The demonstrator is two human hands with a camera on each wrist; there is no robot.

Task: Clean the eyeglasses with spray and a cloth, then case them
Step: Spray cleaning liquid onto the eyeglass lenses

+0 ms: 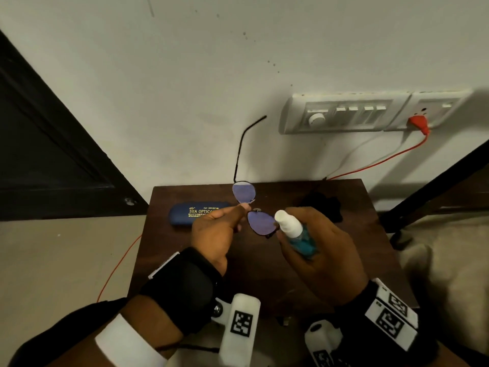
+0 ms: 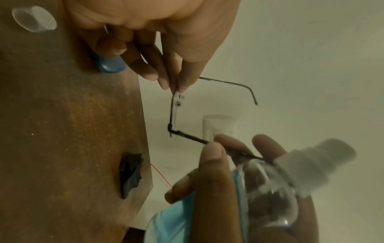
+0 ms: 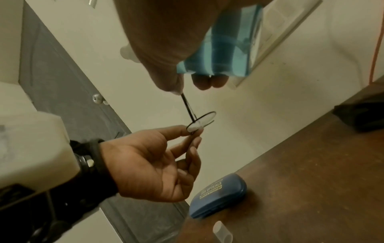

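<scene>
The eyeglasses [image 1: 244, 193] hang unfolded above the brown table [image 1: 264, 274], lenses tinted purple. My left hand [image 1: 244, 207] pinches the frame at the bridge between thumb and forefinger, as the left wrist view [image 2: 176, 88] also shows. My right hand [image 1: 280, 234] grips a spray bottle [image 1: 291, 226] with a white nozzle and blue label. Its thumb and fingertip [image 2: 218, 144] also pinch one temple arm of the eyeglasses [image 2: 173, 115]. The nozzle sits beside the near lens. A shut blue case [image 1: 185, 214] lies at the table's left. A black cloth [image 1: 325, 205] lies at the back right.
A clear cap [image 2: 33, 18] stands on the table near its front edge. On the wall behind are a switchboard [image 1: 344, 115] and a red plug [image 1: 419, 123] with a cord trailing down. A dark door [image 1: 39, 154] stands to the left.
</scene>
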